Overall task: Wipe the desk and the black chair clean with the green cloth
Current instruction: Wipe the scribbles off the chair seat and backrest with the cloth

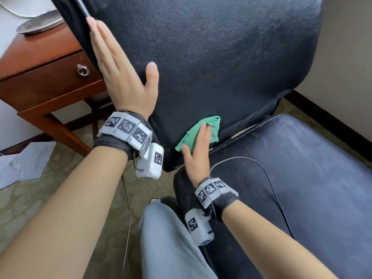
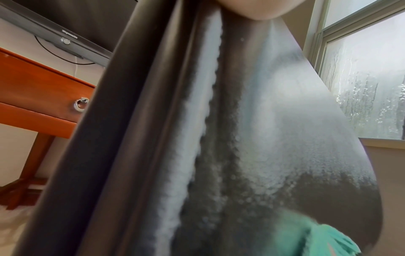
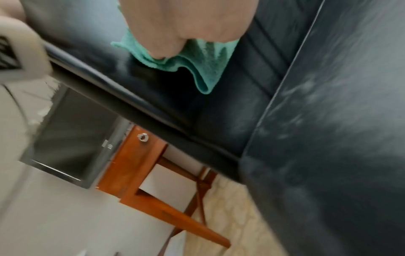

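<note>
Low down, right hand (image 1: pixel 198 152) presses green cloth (image 1: pixel 198 131) flat-fingered against black chair (image 1: pixel 221 57) — left hand (image 1: pixel 122 77) (fingers straight) braces it.

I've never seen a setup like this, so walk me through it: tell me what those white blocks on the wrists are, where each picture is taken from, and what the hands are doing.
No machine here: a person wears cameras. The white patterned blocks strapped to both wrists are the wrist cameras with their markers. The big picture comes from a camera on the head, looking down; the other two look along each hand. The left hand lies flat against the edge of the black chair back. The right hand presses the green cloth flat against the lower backrest, just above the seat. Behind stands the wooden desk with a drawer, a grey tray on top. Paper lies on the carpet.
</note>
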